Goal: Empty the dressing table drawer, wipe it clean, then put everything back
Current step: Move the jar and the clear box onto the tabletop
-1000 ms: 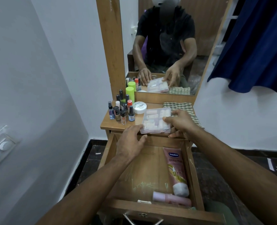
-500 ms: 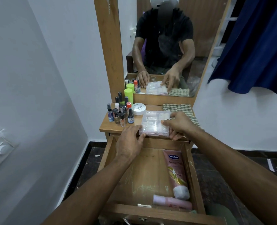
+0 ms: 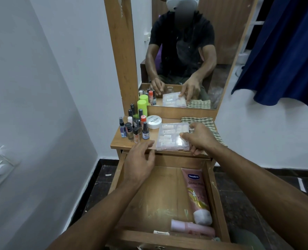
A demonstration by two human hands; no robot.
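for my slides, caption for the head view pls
Right hand sets clear nail box on dressing table above open drawer.

Bare forearms; black short-sleeved shirt (image 3: 182,46), seemingly.

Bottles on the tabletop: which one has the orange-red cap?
The small bottle at the cluster's right edge, just left of the white round tub. Its neighbours have black, white or green caps.
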